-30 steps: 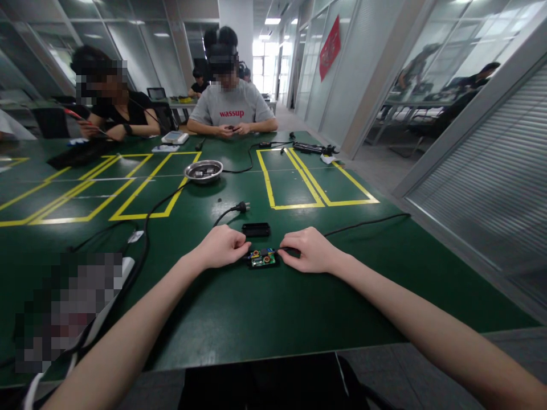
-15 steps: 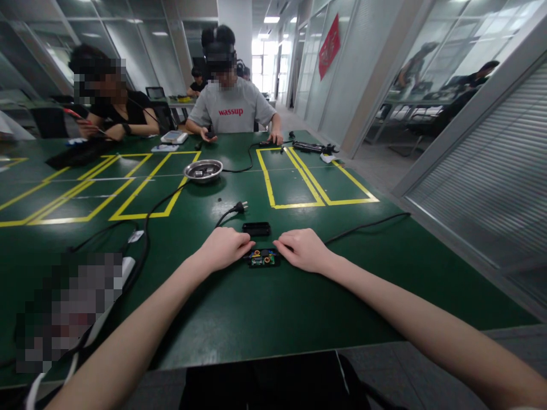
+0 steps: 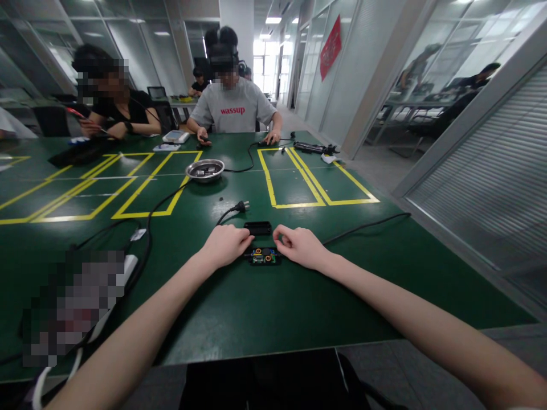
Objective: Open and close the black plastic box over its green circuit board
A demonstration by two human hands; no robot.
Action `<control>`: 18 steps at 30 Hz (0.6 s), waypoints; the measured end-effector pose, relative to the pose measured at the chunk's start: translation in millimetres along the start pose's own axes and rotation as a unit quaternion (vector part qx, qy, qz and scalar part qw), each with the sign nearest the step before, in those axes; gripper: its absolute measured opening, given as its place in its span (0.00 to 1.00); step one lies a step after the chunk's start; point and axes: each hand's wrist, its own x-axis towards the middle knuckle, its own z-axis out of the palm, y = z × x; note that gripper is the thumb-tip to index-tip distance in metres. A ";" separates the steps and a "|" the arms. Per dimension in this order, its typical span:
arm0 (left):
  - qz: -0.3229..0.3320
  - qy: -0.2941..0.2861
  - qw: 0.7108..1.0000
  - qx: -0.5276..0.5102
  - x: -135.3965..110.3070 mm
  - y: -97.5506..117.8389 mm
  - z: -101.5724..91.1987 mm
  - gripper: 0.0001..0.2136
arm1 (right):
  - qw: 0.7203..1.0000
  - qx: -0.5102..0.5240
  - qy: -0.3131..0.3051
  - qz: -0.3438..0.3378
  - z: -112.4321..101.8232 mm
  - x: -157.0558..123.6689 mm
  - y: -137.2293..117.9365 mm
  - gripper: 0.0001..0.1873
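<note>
A small green circuit board sits in a black case half (image 3: 264, 256) on the green table (image 3: 256, 307) in front of me. My left hand (image 3: 224, 244) rests curled against the case's left end, fingers closed. At the case's right end my right hand (image 3: 299, 246) is also curled, fingertips touching the case. Just beyond lies the other black case half (image 3: 257, 228). A black cord with a plug (image 3: 241, 206) runs away to the far left of my left hand. Another black cable (image 3: 363, 225) leads off to the right from behind my right hand.
A metal bowl (image 3: 205, 169) with small parts stands farther back among yellow tape rectangles (image 3: 299, 182). Black cables and a white power strip (image 3: 115, 285) lie at the left. Two people sit across the table, their hands on it. A glass wall runs along the right.
The circuit board has gone from lying bare between my fingers to sitting in the black case half. Both hands have moved slightly farther away. The person opposite has spread both hands on the table.
</note>
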 end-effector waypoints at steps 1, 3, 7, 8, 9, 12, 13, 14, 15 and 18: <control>0.000 0.000 1.000 0.001 0.0 -0.3 -0.1 0.19 | 1.000 -0.004 -0.006 -0.006 0.0 0.3 0.0 0.04; -0.001 -0.003 1.000 0.004 0.0 -0.7 -0.8 0.19 | 1.000 -0.022 -0.018 -0.014 -1.1 0.1 -1.1 0.05; -0.012 0.006 1.000 0.004 -0.3 -1.9 -1.3 0.14 | 0.998 -0.063 -0.009 0.001 -3.1 -0.9 -5.9 0.06; -0.018 0.013 1.000 -0.002 -0.3 -2.6 -0.5 0.12 | 0.997 -0.071 0.000 0.011 -2.9 -0.8 -7.1 0.06; -0.025 0.020 0.999 -0.009 -0.2 -3.6 0.9 0.09 | 0.997 -0.079 0.011 0.022 -2.4 -0.3 -7.9 0.06; -0.047 0.040 0.997 -0.034 0.3 -8.3 7.3 0.11 | 0.995 -0.087 0.041 0.039 -0.1 2.7 -8.2 0.07; -0.051 0.050 0.997 -0.041 0.5 -10.3 9.8 0.13 | 0.995 -0.081 0.049 0.038 0.6 3.8 -7.4 0.08; -0.044 0.057 0.996 -0.045 0.7 -12.4 12.1 0.15 | 0.995 -0.072 0.056 0.035 1.2 4.7 -6.2 0.09; -0.037 0.061 0.996 -0.050 1.0 -14.3 14.2 0.16 | 0.996 -0.061 0.064 0.032 1.8 5.4 -4.8 0.11; -0.020 0.067 0.994 -0.084 2.3 -18.5 18.2 0.14 | 0.995 -0.033 0.081 0.040 4.1 5.8 0.0 0.16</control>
